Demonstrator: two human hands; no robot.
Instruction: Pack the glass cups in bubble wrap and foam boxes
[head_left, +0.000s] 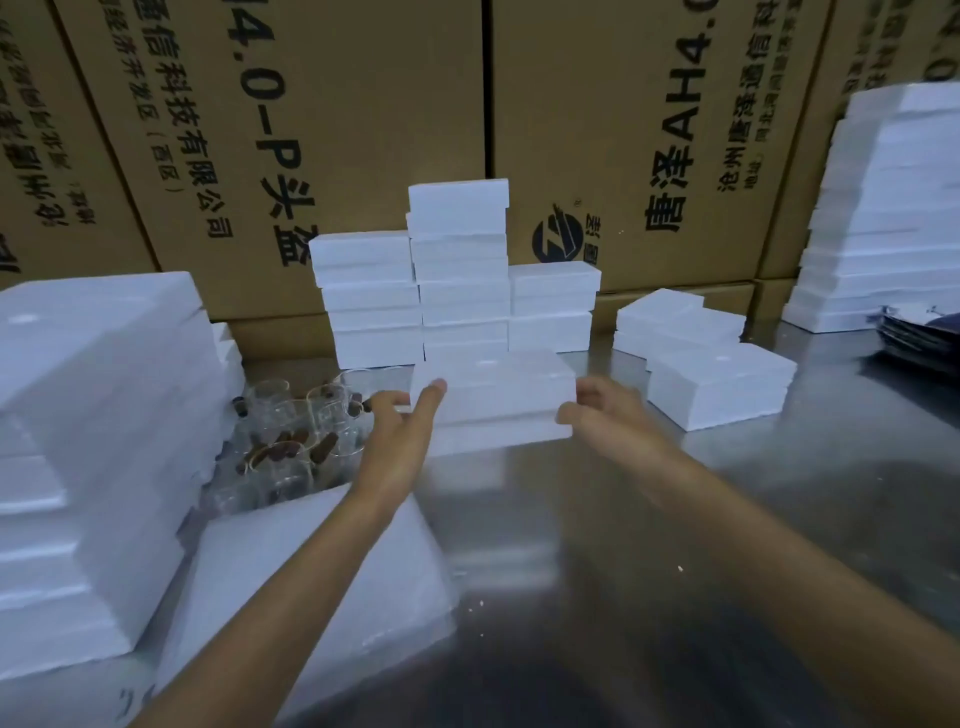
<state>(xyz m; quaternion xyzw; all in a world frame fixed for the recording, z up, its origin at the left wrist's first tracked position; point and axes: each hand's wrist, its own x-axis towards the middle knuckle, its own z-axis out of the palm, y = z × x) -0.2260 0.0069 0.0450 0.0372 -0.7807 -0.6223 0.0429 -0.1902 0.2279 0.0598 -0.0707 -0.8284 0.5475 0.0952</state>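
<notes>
Here, in my head view, I am holding a white foam box (493, 400) between my two hands, with my left hand (400, 421) pressing its left end with straight fingers and my right hand (602, 410) curling its fingers on the right end, just above the shiny metal table (727, 493). Behind it, more white foam boxes are sitting in a stack (457, 280) against big brown cardboard cartons (322, 130). The glass cups (291, 431) are standing in a bunch to the left, near my left hand, beside a tall pile of foam pieces (93, 441).
</notes>
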